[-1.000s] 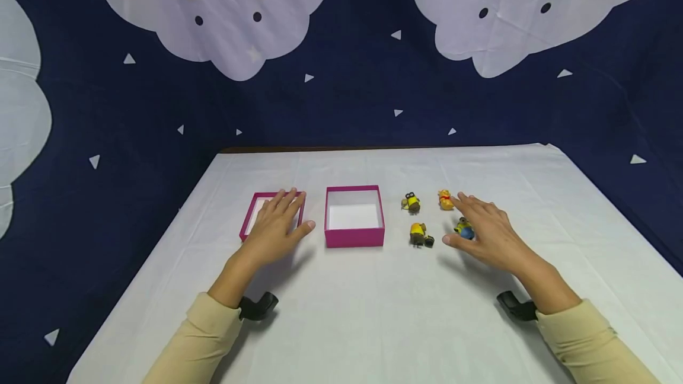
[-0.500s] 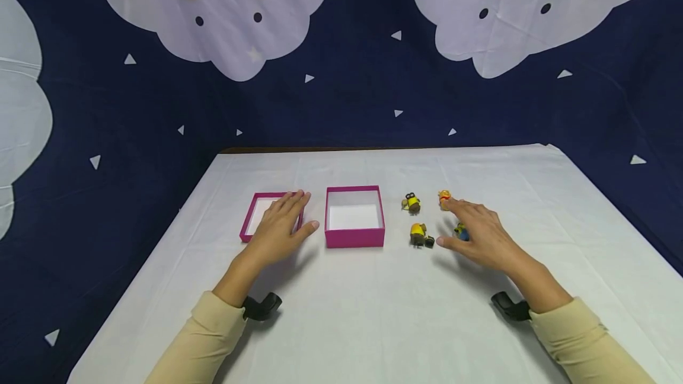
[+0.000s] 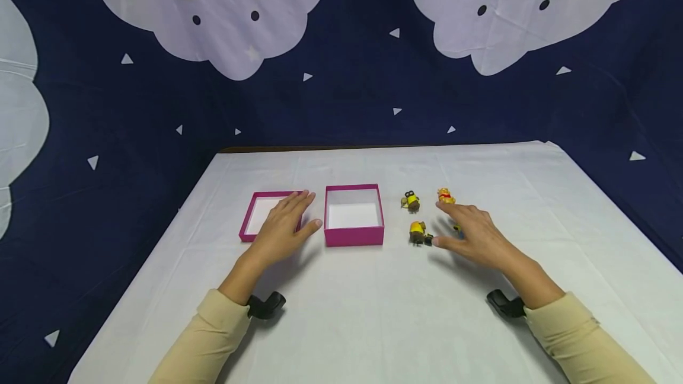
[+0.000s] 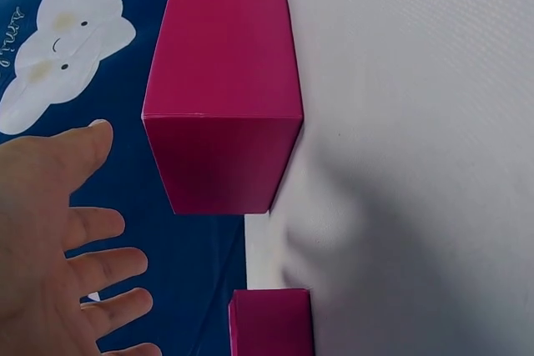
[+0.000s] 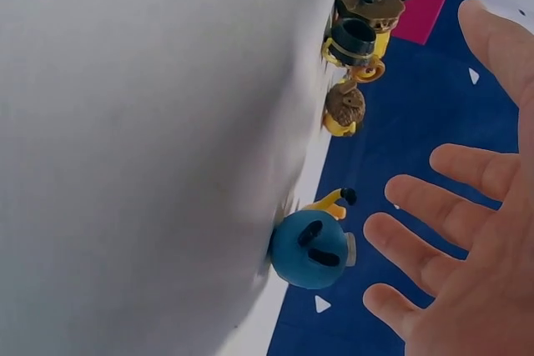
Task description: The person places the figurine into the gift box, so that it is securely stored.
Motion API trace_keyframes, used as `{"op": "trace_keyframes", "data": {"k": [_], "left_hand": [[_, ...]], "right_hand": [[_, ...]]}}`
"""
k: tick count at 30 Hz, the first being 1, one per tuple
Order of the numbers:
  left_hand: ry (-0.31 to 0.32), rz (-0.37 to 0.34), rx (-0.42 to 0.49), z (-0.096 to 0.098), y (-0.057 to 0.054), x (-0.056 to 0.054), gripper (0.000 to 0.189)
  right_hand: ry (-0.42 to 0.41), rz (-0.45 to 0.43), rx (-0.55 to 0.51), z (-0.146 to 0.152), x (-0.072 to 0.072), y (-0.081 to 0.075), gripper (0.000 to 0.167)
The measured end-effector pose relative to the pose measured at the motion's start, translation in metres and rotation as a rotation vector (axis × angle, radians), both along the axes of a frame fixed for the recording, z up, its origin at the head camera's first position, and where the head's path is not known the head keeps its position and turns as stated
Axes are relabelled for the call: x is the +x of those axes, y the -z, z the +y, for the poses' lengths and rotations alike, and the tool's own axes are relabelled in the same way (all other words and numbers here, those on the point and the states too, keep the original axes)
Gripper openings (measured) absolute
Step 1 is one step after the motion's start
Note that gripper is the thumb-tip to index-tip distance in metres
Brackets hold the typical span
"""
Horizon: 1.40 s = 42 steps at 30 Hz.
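Note:
My left hand (image 3: 283,227) hovers with spread fingers over the near right corner of a shallow magenta box lid (image 3: 249,216). Just right of its thumb stands an open magenta box (image 3: 354,236) with a white inside. Fingers extended, my right hand (image 3: 476,234) is over the toy figures at the right and holds nothing. A blue-bottomed figure (image 5: 307,249) lies below that hand, mostly hidden in the head view. Left of the thumb is a yellow and brown figure (image 3: 417,232). Behind are a goggled yellow figure (image 3: 411,201) and an orange bear figure (image 3: 445,195).
A white cloth covers the table (image 3: 373,313). Behind it hangs a dark blue curtain (image 3: 352,105) with white clouds and triangles. A black wrist mount sits on each wrist, close above the cloth.
Both hands have drifted inward, the left one toward the open box and the right one leftward over the figures. The box, lid and figures have stayed in place.

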<state>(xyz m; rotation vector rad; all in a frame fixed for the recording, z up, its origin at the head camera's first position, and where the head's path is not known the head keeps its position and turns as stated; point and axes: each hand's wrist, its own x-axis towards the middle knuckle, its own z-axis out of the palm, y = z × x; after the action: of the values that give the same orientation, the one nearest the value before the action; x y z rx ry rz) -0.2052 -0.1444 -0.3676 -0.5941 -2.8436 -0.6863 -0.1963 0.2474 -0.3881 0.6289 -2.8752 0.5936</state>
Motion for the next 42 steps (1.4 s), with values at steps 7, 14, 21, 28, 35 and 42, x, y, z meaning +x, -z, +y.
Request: {"op": "trace_keyframes", "data": {"k": [7, 14, 21, 28, 35, 42], "left_hand": [[0.026, 0.005, 0.033, 0.002, 0.001, -0.002, 0.061], [0.039, -0.014, 0.062, 0.004, 0.002, -0.004, 0.061], [0.050, -0.049, 0.096, 0.005, 0.003, -0.006, 0.059], [0.055, -0.079, 0.125, 0.006, 0.004, -0.008, 0.058], [0.055, -0.097, 0.138, 0.009, 0.004, -0.010, 0.057], [0.053, -0.121, 0.158, 0.009, 0.006, -0.011, 0.057]], "right_hand": [[-0.008, -0.039, -0.008, -0.004, -0.002, 0.001, 0.076], [-0.020, -0.053, -0.015, -0.006, -0.005, 0.000, 0.075], [-0.020, -0.082, -0.029, -0.010, -0.007, 0.002, 0.075], [-0.037, -0.124, -0.051, -0.013, -0.009, 0.003, 0.072], [-0.050, -0.136, -0.058, -0.015, -0.014, 0.004, 0.065], [-0.059, -0.134, -0.052, -0.018, -0.016, 0.003, 0.061]]}}
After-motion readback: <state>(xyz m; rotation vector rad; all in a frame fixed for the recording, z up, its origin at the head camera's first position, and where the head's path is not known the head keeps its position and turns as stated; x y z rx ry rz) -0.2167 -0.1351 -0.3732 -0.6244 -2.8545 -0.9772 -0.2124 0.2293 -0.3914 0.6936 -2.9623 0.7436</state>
